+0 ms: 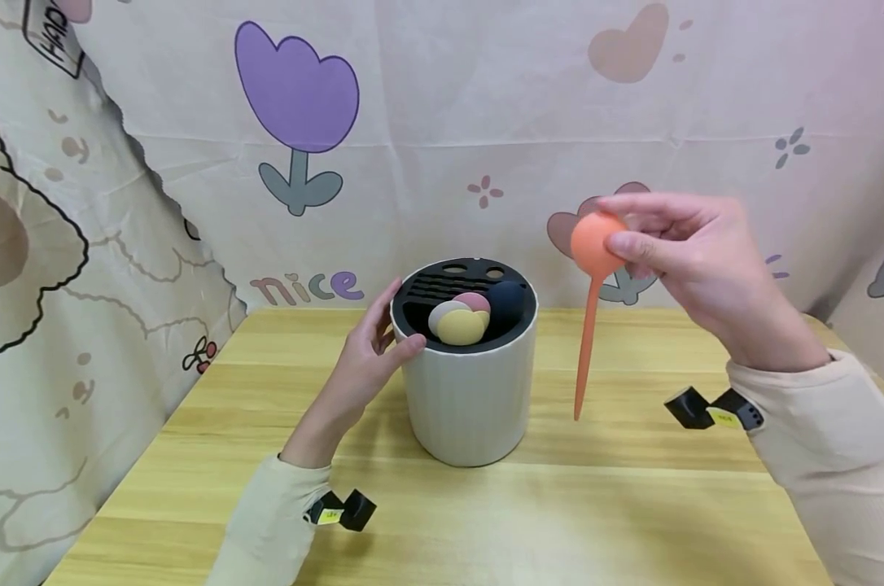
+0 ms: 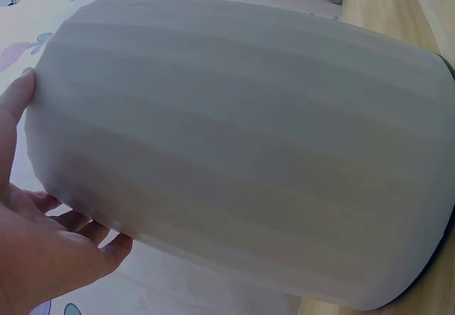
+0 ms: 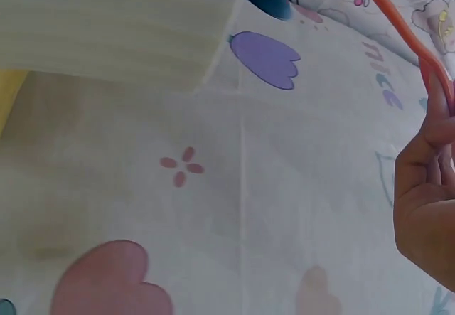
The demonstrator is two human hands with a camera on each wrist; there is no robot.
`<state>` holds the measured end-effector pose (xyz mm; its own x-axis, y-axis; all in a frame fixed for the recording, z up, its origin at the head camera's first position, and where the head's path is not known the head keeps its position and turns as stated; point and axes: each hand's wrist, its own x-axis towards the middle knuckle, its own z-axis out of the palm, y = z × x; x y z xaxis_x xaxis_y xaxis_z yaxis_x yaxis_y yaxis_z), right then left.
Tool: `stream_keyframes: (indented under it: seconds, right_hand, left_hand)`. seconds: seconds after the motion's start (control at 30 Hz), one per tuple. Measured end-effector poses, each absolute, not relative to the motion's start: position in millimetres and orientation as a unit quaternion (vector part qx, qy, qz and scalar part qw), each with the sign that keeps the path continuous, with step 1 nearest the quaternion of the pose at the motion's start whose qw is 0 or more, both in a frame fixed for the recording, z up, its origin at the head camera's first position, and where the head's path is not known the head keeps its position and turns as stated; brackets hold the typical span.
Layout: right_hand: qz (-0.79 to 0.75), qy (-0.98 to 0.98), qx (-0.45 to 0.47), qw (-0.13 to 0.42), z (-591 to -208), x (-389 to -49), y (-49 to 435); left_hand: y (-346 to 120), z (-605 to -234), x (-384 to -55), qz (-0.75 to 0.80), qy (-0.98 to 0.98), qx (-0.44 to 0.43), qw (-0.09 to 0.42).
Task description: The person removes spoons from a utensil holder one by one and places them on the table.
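Observation:
A white cylindrical utensil holder point(image 1: 471, 407) with a black slotted top stands upright on the table. My left hand point(image 1: 365, 358) grips its upper left edge, thumb in front and fingers round the side. In the left wrist view the holder's ribbed wall fills most of the picture beside the left hand point(image 2: 53, 251). To the right, in the air, my right hand point(image 1: 706, 268) pinches an orange spoon-like utensil point(image 1: 596, 248) by its round head, the tapered handle hanging down. In the right wrist view the orange handle point(image 3: 398, 23) rises past the fingers.
Rounded yellow point(image 1: 461, 327), pink and white pieces and a dark blue piece point(image 1: 506, 301) sit in the holder's front opening. A wooden table point(image 1: 596, 521) lies beneath. Behind it hangs a printed cloth point(image 1: 427, 98) with a purple tulip.

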<state>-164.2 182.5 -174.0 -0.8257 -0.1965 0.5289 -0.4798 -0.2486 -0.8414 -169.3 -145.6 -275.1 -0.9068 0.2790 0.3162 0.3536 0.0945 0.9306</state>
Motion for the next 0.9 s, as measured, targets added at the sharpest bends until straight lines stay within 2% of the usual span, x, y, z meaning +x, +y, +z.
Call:
stream_keyframes:
  seconds: [0.13, 0.37, 0.5, 0.73, 0.9]
  right_hand:
    - [0.748, -0.604, 0.265, 0.07, -188.4, -168.8, 185.6]
    - [0.73, -0.655, 0.193, -0.03, -214.5, -190.9, 196.5]
    - [0.712, -0.683, 0.16, -0.034, -232.2, -198.4, 199.1]
    - [0.729, -0.662, 0.175, -0.015, -256.3, -198.8, 196.9]
    - [0.748, -0.643, 0.163, -0.021, -268.5, -198.8, 193.0]
  left_hand:
    - [-145.1, -274.3, -168.9, -0.64, -0.737, -0.217, 0.031]
    - [-145.3, -274.7, -168.1, -0.643, -0.735, -0.213, 0.03]
    - [-146.4, -276.1, -168.0, -0.645, -0.733, -0.212, 0.032]
    - [-145.9, -277.0, -169.9, -0.644, -0.734, -0.215, 0.035]
    - [-145.4, -277.3, -170.7, -0.647, -0.73, -0.216, 0.036]
